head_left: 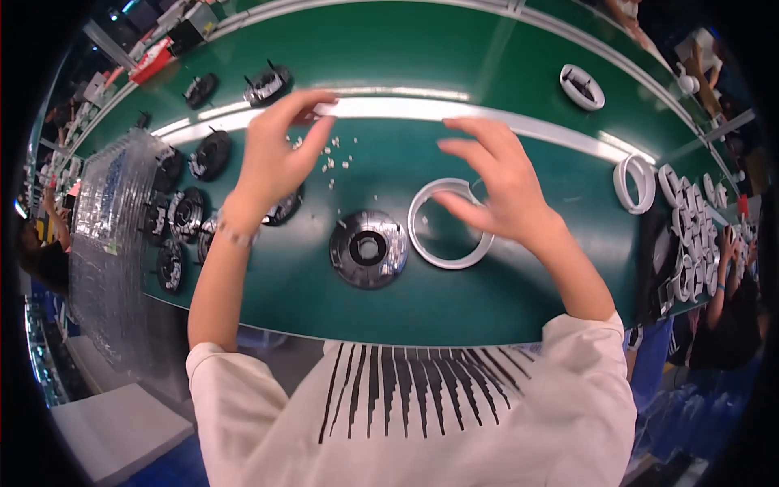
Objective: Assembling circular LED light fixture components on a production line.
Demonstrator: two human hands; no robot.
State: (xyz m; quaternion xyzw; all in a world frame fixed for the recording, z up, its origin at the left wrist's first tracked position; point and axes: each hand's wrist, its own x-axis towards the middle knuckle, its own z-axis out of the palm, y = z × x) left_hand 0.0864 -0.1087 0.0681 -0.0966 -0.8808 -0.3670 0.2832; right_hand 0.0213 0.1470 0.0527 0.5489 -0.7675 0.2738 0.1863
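My left hand [278, 148] is raised over the table's left-middle, thumb and forefinger apart; white shows between their tips, and I cannot tell a small piece from the bright strip behind. Slightly blurred, my right hand [507, 187] hovers with spread fingers above a white ring [420, 243], its thumb overlapping the ring's opening. Left of that ring lies a shiny black round part [349, 268] with a hole at its centre. Small white pieces [330, 163] are scattered beyond it, beside my left hand. Another dark part [284, 213] is partly hidden by my left wrist.
Several black round assemblies [188, 213] stand at the left, beside stacked clear plastic trays [114, 219]. A white ring [634, 185] and several white parts [690, 235] occupy the right. Beyond the white strip [389, 108] lies a white oval part [582, 87]. Other people are at both sides.
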